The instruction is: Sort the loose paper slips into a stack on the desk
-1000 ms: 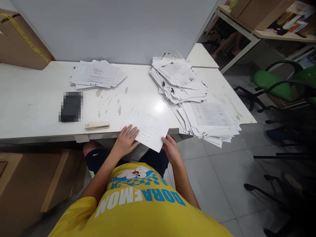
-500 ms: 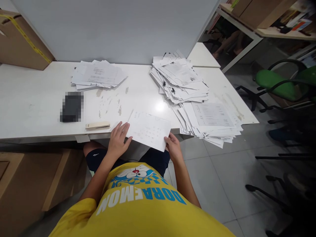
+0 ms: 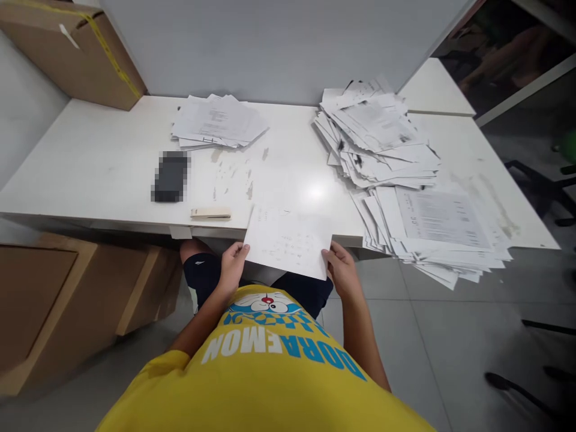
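A white sheet of paper [image 3: 288, 240] with faint handwriting reaches over the table's front edge. My left hand [image 3: 234, 261] pinches its left edge, thumb on top. On the opposite side, my right hand [image 3: 341, 266] grips the lower right corner between thumb and fingers. Whether more than one sheet lies in my hands, I cannot tell. A cream stapler [image 3: 210, 213] rests near the table edge, just left of the paper. Beyond it lies a dark, pixelated object [image 3: 171, 176].
On the white table [image 3: 112, 144], a paper pile [image 3: 218, 122] sits at back left. A taller pile [image 3: 378, 135] stands at right, with another stack [image 3: 443, 225] overhanging the front edge. Cardboard boxes [image 3: 85, 51] are at back left and below. A grey partition [image 3: 288, 48] closes the back.
My left hand has gone from lying spread at the paper's left edge to gripping it. The right hand keeps its hold. The view has shifted, so the table appears farther right.
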Available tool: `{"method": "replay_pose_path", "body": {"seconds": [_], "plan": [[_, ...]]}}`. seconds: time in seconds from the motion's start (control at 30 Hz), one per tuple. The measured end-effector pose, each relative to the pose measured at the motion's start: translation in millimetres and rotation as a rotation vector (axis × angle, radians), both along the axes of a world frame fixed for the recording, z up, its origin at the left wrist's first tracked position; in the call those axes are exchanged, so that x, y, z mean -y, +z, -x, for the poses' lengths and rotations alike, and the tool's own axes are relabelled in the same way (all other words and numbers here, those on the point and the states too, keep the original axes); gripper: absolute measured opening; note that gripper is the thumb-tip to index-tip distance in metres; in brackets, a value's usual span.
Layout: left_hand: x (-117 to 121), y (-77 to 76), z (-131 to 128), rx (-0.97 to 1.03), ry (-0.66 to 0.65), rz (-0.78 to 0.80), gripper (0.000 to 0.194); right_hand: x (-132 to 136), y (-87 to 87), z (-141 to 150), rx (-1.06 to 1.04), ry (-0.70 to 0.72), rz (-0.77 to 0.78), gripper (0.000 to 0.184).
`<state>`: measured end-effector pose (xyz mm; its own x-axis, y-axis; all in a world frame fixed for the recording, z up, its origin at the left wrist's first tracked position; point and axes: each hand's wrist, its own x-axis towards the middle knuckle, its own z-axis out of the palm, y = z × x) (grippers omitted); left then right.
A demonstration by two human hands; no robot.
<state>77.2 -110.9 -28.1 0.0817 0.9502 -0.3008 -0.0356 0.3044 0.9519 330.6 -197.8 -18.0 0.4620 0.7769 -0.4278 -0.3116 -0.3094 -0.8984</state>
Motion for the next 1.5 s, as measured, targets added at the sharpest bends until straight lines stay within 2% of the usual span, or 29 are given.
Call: {"method": "replay_pose_path", "body": {"seconds": [0.13, 0.3, 0.47, 0.57, 0.8, 1.0, 1.3, 1.4, 1.5], "plan": [[5, 14.3, 5, 0.045, 0.041, 0.036, 0.040, -1, 4.1, 3, 0.096, 0.106, -0.047, 0.059], [11, 20.1, 16, 0.085, 0.123, 0.130, 0.042, -5, 1.9, 11, 0.247, 0.195, -0.052, 0.061], [13, 23.0, 30, 0.093, 0.196, 0.149, 0.042, -16, 4.9, 18, 0.219, 0.279, -0.054, 0.061], [15, 24.4, 35, 0.067, 0.209, 0.126, 0.040, -21, 6.3, 21, 0.205, 0.283, -0.056, 0.062], [21, 28.2, 42, 0.051, 0.111, 0.146, 0.039, -21, 5.7, 19, 0.147, 0.275, -0.034, 0.065], [17, 30.4, 46, -0.024, 0.081, 0.063, 0.038, -21, 11.4, 24, 0.172, 0.268, -0.001, 0.060], [15, 28.0, 46, 0.012, 0.022, 0.177, 0.040, -21, 19.6, 27, 0.188, 0.230, 0.040, 0.060], [14, 26.1, 45, -0.057, -0.003, 0.126, 0.039, -21, 24.0, 27, 0.189, 0.212, 0.042, 0.061], [14, 27.1, 43, -0.181, -0.060, 0.005, 0.036, -19, 24.4, 25, 0.226, 0.177, 0.061, 0.059]]}}
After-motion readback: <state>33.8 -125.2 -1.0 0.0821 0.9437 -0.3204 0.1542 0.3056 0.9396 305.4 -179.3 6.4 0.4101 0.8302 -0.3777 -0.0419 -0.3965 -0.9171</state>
